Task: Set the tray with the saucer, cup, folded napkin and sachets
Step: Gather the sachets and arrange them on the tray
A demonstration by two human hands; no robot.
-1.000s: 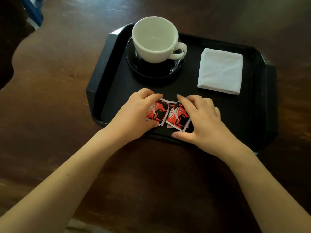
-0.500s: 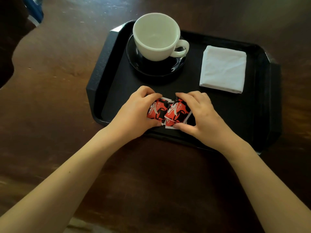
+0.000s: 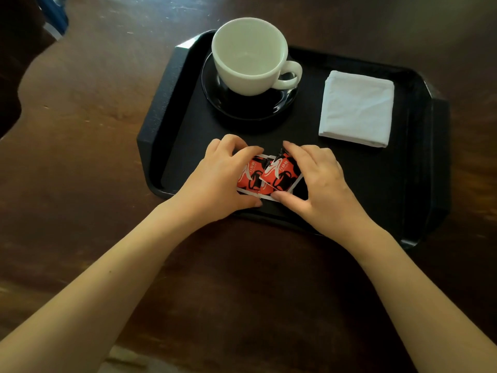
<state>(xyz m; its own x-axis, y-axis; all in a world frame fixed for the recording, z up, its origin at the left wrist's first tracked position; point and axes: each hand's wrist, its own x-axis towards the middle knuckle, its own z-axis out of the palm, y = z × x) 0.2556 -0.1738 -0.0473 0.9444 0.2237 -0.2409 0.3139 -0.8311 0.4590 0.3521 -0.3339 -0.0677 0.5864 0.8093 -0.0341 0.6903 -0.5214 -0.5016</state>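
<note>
A black tray lies on the dark wooden table. An empty white cup stands on a black saucer at the tray's back left. A folded white napkin lies at the back right. Red and black sachets lie overlapping near the tray's front edge. My left hand pinches the left sachet between fingers and thumb. My right hand pinches the right sachet, which overlaps the left one. Parts of the sachets are hidden under my fingers.
The tray has a raised rim and a handle ledge on its right side. Dark wooden table surrounds the tray. A blue object shows at the top left corner.
My hands have drawn closer together, sliding the two sachets inward until the right one overlaps the left. Cup, saucer and napkin have not moved.
</note>
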